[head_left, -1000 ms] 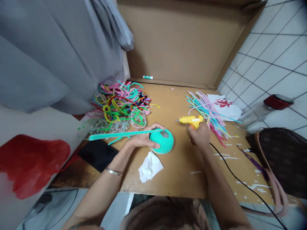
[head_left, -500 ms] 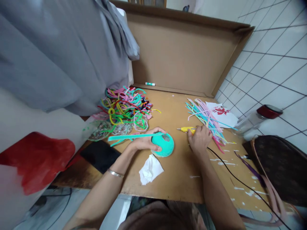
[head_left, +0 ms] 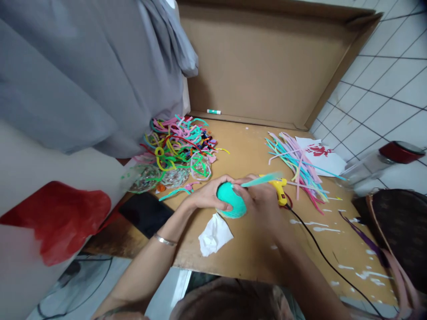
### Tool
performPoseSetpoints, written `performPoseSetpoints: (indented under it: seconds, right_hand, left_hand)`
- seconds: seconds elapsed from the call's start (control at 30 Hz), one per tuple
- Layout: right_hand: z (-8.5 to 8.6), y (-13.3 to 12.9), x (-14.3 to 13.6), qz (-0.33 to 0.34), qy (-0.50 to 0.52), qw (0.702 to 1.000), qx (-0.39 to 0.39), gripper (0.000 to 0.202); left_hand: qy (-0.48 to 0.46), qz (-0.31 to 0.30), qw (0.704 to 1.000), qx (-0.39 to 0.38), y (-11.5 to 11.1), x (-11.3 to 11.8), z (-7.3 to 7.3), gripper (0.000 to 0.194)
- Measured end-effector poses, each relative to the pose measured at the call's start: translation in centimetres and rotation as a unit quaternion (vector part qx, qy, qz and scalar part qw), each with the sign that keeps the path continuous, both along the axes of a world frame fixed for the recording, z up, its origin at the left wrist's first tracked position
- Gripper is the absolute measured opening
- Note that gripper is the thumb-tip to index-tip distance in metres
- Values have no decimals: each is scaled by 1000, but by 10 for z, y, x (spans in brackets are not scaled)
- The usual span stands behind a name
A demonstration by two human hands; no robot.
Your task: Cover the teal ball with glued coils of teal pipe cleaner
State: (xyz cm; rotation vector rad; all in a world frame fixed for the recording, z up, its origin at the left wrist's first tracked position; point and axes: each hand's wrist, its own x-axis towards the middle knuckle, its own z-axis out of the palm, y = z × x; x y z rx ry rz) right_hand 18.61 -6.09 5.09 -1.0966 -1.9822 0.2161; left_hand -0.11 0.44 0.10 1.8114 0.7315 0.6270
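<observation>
My left hand (head_left: 210, 195) is wrapped round a teal rounded form (head_left: 230, 202) that looks wound with fuzzy pipe cleaner. At its top, my right hand (head_left: 258, 195) pinches a teal pipe cleaner (head_left: 262, 180), whose free end sticks out to the right, blurred. Just beyond the right hand lies a yellow glue gun (head_left: 282, 193) with a black cord, its front partly hidden by that hand. A crumpled white tissue (head_left: 215, 235) rests on the table below the teal form.
Tangled pipe cleaners (head_left: 180, 142) are heaped at the left, with straight ones (head_left: 296, 164) at the right. A dark flat object (head_left: 147, 215) lies near my left forearm. A glass bottle (head_left: 376, 160) and brown bag (head_left: 396, 231) stand right; a cardboard box (head_left: 260, 62) stands behind.
My right hand has let go of the glue gun and moved left to the teal form. The pipe cleaner's loose end has swung from left to right.
</observation>
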Motion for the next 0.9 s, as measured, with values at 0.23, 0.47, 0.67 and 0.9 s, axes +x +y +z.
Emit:
performPoseSetpoints:
  seconds: [0.23,0.47,0.67,0.9]
  right_hand:
    - [-19,-1,19,-24,158,985,-60,12]
    - [-28,0,18,-22,194,975,-110,8]
    - [-34,2,15,-40,193,974,-113,8]
    - [-35,2,15,-40,202,973,-104,6]
  left_hand:
    - [-37,-9,999,-16,0,0,1,68]
    - [-30,-29,999,-12,-1,-2,0,70]
    - [-20,-29,999,-5,-1,-2,-1,70]
    - [-30,-37,999,-12,-1,-1,2,69]
